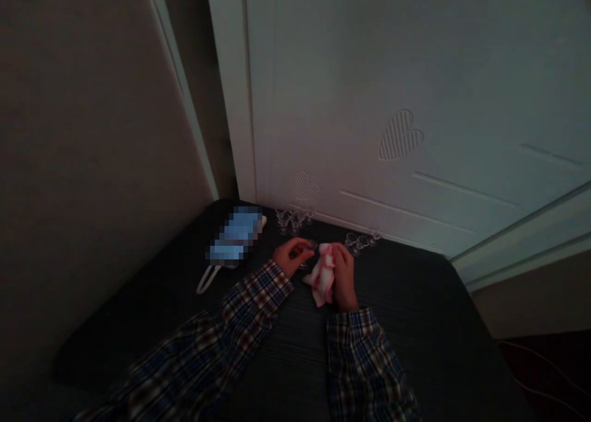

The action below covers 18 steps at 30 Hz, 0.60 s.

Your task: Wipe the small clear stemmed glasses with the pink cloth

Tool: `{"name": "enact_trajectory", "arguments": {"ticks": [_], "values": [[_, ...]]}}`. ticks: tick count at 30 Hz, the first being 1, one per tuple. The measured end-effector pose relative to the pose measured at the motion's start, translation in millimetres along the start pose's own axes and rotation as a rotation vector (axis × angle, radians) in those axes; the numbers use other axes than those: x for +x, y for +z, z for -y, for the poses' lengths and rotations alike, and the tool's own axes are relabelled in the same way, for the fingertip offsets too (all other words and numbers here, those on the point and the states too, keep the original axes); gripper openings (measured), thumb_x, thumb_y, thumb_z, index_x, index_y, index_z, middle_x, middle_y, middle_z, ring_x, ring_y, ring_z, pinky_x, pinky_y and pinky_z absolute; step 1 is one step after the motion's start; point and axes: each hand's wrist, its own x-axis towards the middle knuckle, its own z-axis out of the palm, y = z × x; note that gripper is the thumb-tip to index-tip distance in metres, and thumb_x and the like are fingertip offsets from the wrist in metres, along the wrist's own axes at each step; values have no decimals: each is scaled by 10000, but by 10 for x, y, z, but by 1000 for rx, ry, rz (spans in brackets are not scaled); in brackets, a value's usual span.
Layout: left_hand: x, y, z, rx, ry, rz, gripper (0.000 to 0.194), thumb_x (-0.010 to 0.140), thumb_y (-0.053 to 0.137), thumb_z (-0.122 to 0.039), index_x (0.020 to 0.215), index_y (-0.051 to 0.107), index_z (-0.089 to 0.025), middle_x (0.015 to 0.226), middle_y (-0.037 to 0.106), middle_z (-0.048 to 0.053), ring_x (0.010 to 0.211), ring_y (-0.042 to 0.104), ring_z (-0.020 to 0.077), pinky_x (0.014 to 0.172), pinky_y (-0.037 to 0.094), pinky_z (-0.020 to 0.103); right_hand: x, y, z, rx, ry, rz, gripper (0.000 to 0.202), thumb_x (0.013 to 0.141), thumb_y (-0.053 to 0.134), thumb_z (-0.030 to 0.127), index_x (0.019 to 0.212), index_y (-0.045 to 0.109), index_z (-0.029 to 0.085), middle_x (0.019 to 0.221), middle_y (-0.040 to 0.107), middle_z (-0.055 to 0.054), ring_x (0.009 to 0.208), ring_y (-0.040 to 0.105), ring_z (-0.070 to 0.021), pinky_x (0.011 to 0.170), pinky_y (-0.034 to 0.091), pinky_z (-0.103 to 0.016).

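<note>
My right hand (pixel 344 274) is closed round a crumpled white cloth (pixel 324 277) with pink or red patches, which hangs over the dark table. Thumb and fingers of my left hand (pixel 293 255) curl in a pinch just left of the cloth, on what looks like a small glass (pixel 314 247). Its far side meets the cloth, and the dim light blurs its outline. Behind my hands, a cluster of small stemmed glasses (pixel 292 220) stands near the table's back edge. A second, smaller group of glasses (pixel 361 242) is to the right of it.
On the left of the dark table (pixel 406 342) lies a phone (pixel 235 234) with a blurred bright screen and a white loop strap (pixel 209 279). A white panel (pixel 351 132) with embossed hearts rises directly behind the table. Thin cables (pixel 545 363) run at the lower right.
</note>
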Motion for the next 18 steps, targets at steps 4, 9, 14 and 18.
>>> {"name": "enact_trajectory", "arguments": {"ticks": [4,9,14,18], "values": [[3,5,47,-45,-1,-22,261,672,596,-353,841,558,-158,792,591,24,686,542,116,621,446,237,-26,54,-7,-137,-30,125,225,799,394,317,702,525,162,653,478,28,622,427,-81,567,322,-182],[-2,-3,72,-24,-6,-53,269,693,573,-340,886,530,-160,806,582,23,677,547,113,614,448,238,-28,114,-11,-246,-30,196,242,780,402,298,649,545,154,619,488,28,605,425,-80,560,307,-186],[-22,-14,5,115,17,-80,290,712,551,-353,938,525,-174,853,599,31,704,557,129,558,429,229,-14,25,36,43,51,129,238,769,417,338,625,486,160,591,426,42,549,369,-70,517,311,-191],[-16,-16,3,185,22,-72,278,711,554,-346,931,528,-177,905,610,36,731,572,141,540,423,229,-36,-91,82,181,66,-9,226,722,483,341,580,429,174,545,385,62,495,331,-62,496,311,-193]]}}
